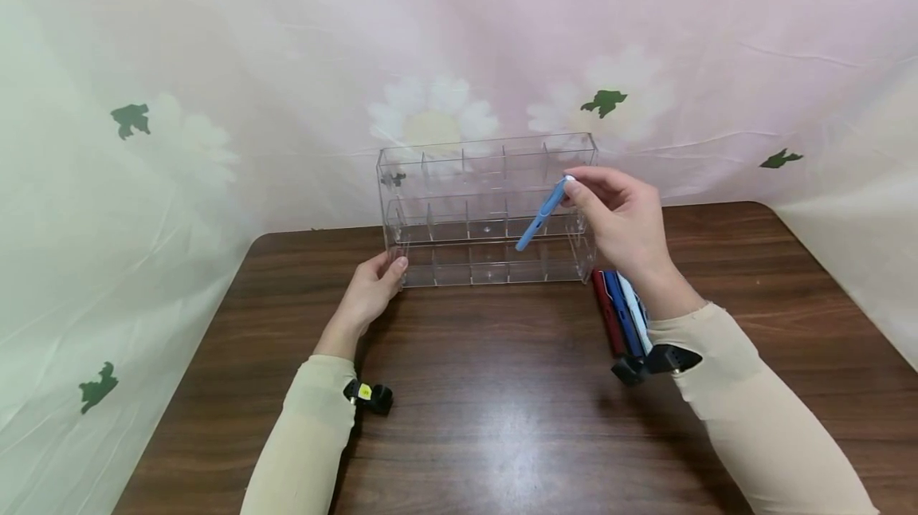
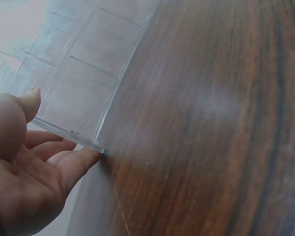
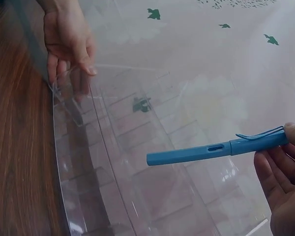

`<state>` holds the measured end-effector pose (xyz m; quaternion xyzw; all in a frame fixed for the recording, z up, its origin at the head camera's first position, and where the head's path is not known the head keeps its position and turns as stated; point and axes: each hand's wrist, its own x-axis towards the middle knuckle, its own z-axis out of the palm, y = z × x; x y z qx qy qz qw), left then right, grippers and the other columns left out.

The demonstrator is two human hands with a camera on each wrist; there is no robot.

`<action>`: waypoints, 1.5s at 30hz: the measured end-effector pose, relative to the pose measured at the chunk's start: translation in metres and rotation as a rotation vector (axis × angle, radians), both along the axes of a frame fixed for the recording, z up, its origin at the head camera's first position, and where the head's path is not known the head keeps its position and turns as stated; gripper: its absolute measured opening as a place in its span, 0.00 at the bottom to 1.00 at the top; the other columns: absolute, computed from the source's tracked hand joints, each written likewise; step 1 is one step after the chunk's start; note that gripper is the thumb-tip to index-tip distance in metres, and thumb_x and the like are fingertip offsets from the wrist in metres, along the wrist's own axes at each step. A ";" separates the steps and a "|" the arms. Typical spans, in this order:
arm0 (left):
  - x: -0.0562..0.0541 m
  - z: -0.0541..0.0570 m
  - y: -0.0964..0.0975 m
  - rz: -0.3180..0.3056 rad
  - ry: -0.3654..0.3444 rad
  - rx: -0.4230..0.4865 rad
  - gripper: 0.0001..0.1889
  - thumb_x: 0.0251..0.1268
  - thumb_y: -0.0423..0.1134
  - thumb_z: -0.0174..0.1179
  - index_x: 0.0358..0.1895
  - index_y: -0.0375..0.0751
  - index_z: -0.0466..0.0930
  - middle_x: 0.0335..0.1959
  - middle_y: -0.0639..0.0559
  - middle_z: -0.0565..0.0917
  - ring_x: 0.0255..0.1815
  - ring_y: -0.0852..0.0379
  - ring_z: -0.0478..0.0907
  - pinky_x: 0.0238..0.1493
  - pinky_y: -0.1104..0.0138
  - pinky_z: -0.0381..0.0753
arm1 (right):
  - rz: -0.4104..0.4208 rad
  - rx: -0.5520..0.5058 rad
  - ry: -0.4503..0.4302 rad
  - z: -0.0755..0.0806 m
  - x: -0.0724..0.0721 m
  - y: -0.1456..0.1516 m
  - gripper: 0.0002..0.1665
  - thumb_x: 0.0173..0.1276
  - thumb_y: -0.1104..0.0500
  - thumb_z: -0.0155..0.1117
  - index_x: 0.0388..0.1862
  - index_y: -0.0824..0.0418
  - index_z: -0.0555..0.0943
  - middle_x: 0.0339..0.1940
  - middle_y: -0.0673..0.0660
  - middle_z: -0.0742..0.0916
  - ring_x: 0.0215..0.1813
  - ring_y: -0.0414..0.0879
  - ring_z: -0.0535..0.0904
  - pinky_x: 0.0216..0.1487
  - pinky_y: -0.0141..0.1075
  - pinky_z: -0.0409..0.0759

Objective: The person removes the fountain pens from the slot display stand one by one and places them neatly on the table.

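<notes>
A clear plastic compartment rack (image 1: 488, 229) with three stepped tiers stands at the back of the wooden table. My left hand (image 1: 373, 289) grips its lower left side; in the left wrist view the thumb lies on one face of the side panel, fingers on the other. My right hand (image 1: 625, 220) pinches a light blue pen (image 1: 541, 216) by its clip end, above the rack's right part. In the right wrist view the pen (image 3: 191, 155) points away from the fingers, its capped body slanting, apart from the rack.
A dark red pen (image 1: 608, 314), a blue pen (image 1: 622, 312) and a pale pen (image 1: 633, 308) lie side by side on the table (image 1: 466, 387), partly hidden by the right wrist. A flowered cloth (image 1: 315, 60) hangs behind the rack.
</notes>
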<state>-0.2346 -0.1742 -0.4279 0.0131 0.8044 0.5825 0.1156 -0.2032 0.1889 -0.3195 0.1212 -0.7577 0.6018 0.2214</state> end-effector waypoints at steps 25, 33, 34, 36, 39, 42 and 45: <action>-0.002 -0.002 -0.002 -0.013 -0.009 0.018 0.33 0.90 0.51 0.49 0.85 0.35 0.60 0.82 0.34 0.69 0.83 0.40 0.68 0.79 0.51 0.73 | -0.121 -0.005 -0.026 -0.012 0.017 0.057 0.12 0.76 0.63 0.72 0.53 0.69 0.90 0.33 0.39 0.92 0.36 0.34 0.88 0.46 0.22 0.85; -0.001 -0.002 -0.002 -0.008 -0.013 0.016 0.33 0.89 0.51 0.49 0.85 0.35 0.61 0.82 0.35 0.70 0.83 0.41 0.68 0.79 0.51 0.74 | -0.197 0.085 -0.085 -0.017 0.027 0.072 0.18 0.78 0.57 0.71 0.58 0.68 0.89 0.37 0.37 0.92 0.38 0.35 0.88 0.47 0.21 0.85; -0.001 -0.002 -0.003 -0.009 -0.012 0.017 0.33 0.89 0.52 0.50 0.85 0.35 0.61 0.82 0.35 0.70 0.83 0.41 0.68 0.79 0.51 0.74 | -0.211 0.112 -0.093 -0.018 0.028 0.074 0.18 0.79 0.56 0.71 0.58 0.68 0.89 0.38 0.35 0.92 0.38 0.34 0.87 0.47 0.20 0.84; -0.001 -0.002 -0.003 -0.010 -0.010 0.019 0.33 0.89 0.52 0.50 0.85 0.35 0.61 0.82 0.35 0.70 0.83 0.41 0.68 0.79 0.51 0.74 | -0.222 0.138 -0.104 -0.021 0.030 0.078 0.18 0.79 0.57 0.70 0.59 0.68 0.88 0.39 0.33 0.91 0.38 0.32 0.87 0.46 0.20 0.84; -0.001 -0.002 -0.003 -0.011 -0.007 0.020 0.33 0.89 0.52 0.50 0.85 0.35 0.61 0.82 0.35 0.70 0.83 0.40 0.68 0.79 0.51 0.74 | -0.232 0.145 -0.123 -0.025 0.031 0.086 0.18 0.80 0.57 0.69 0.60 0.68 0.88 0.41 0.32 0.90 0.38 0.30 0.88 0.45 0.19 0.84; -0.001 -0.002 -0.003 -0.015 -0.002 0.015 0.33 0.89 0.51 0.50 0.85 0.36 0.61 0.82 0.35 0.70 0.83 0.39 0.69 0.79 0.51 0.74 | -0.247 0.138 -0.143 -0.031 0.032 0.093 0.19 0.80 0.57 0.69 0.60 0.69 0.87 0.40 0.30 0.90 0.38 0.28 0.88 0.45 0.19 0.85; -0.001 -0.002 -0.003 -0.021 0.008 0.010 0.33 0.90 0.50 0.49 0.85 0.35 0.60 0.83 0.34 0.69 0.83 0.38 0.68 0.79 0.50 0.74 | -0.268 0.148 -0.160 -0.037 0.034 0.100 0.19 0.79 0.57 0.69 0.60 0.68 0.88 0.38 0.28 0.90 0.37 0.26 0.88 0.43 0.18 0.84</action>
